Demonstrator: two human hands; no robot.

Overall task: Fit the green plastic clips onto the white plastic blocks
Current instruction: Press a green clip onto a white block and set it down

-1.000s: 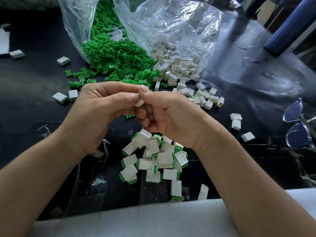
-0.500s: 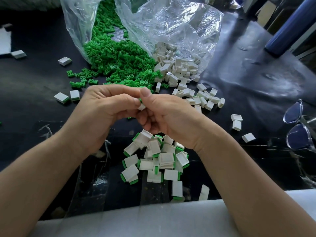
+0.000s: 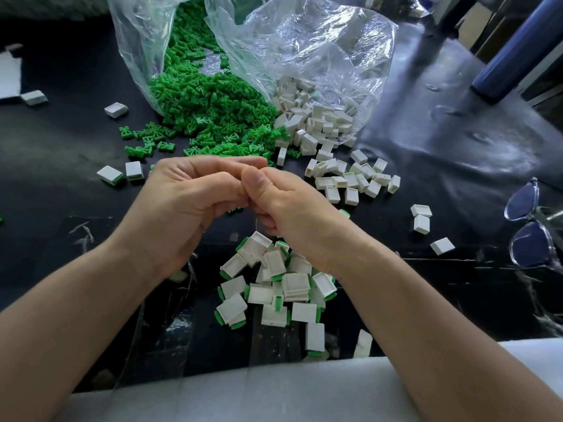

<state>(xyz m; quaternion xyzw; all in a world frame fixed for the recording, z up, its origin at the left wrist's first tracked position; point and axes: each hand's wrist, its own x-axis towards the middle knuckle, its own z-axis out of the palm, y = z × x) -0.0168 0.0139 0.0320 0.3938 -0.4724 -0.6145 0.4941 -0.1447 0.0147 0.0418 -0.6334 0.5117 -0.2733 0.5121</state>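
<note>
**Hands closed together over a hidden piece, mid-fit**

Head view: the left hand (image 3: 189,208) and the right hand (image 3: 289,208) met above the black table (image 3: 457,141), fingers curled inward and thumbs touching. Whatever they were working was covered by the fingers, so it could not be told whether either hand held a block or a clip.

The loose green clips (image 3: 207,111) spilled from a clear plastic bag (image 3: 304,47) just beyond the hands. The bare white blocks (image 3: 316,123) lay beside them to the right, some scattered farther out. Below the wrists, close to the person, sat a heap of fitted blocks (image 3: 274,287), each showing a green edge. A pair of glasses (image 3: 530,226) rested at the far right, well apart from the work.

By the pose, the step in hand looked like pressing one clip home into one block. The heap of finished pieces against the large stock of loose parts suggested the job was early on. The next move would likely call for dropping the piece onto the heap, then reaching forward for a fresh block and clip.
</note>
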